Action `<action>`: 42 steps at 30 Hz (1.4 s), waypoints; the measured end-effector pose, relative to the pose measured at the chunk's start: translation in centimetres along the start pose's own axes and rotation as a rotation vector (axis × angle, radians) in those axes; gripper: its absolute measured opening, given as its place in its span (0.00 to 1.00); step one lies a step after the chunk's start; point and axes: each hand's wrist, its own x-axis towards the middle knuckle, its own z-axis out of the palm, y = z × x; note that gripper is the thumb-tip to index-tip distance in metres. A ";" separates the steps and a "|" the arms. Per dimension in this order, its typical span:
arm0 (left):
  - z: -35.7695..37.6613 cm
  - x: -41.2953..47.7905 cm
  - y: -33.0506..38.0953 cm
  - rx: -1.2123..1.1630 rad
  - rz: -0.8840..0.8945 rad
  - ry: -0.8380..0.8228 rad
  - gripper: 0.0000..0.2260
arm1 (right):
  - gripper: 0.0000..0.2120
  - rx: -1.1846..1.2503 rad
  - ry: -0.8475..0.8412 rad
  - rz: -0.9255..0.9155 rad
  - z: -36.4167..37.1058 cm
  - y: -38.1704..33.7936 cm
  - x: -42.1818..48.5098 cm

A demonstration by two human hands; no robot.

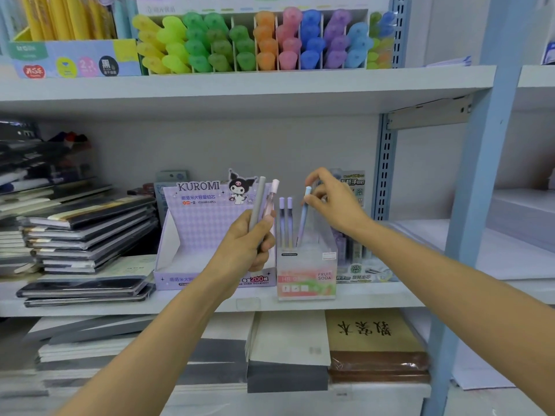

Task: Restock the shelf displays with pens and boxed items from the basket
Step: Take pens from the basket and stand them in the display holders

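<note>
Head view, looking forward and down: we see the right hand (330, 202) pinching the top of a pale blue pen (302, 223) between thumb and fingertips. The pen leans, with its lower end inside the clear pen holder (306, 274) on the middle shelf (375, 298). Two purple pens (285, 220) stand upright just beside it in the same holder.

To the left, the left hand (249, 244) is curled around a grey pen (257, 202) and a pink pen (271, 199), gripping both upright. Behind it stands the lilac Kuromi display box (195, 232). Further out, stacked notebooks (90, 232) fill the shelf's left side, and coloured highlighters (255, 43) line the shelf above.

We judge the restocking to be partway through. Two pens are placed, a third is going in, and two wait in the left hand. No boxed item is in either hand.

The basket is out of view, so we cannot tell how much stock remains. The fist hides the lower ends of the grey and pink pens. The left hand covers part of the Kuromi box, and the right hand covers part of the packs behind it. Most small print is too blurred to read.
</note>
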 end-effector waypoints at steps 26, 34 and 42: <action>0.2 -0.4 0.9 0.186 0.019 -0.060 0.10 | 0.03 0.728 0.053 0.022 -3.7 -3.9 -1.5; 0.2 -0.3 1.2 -0.010 -0.085 0.133 0.06 | 0.04 0.802 0.029 0.111 -3.9 -3.0 -2.5; 0.2 0.0 2.1 -0.336 -0.018 0.259 0.06 | 0.04 0.610 -0.290 0.063 -3.5 -1.9 -3.6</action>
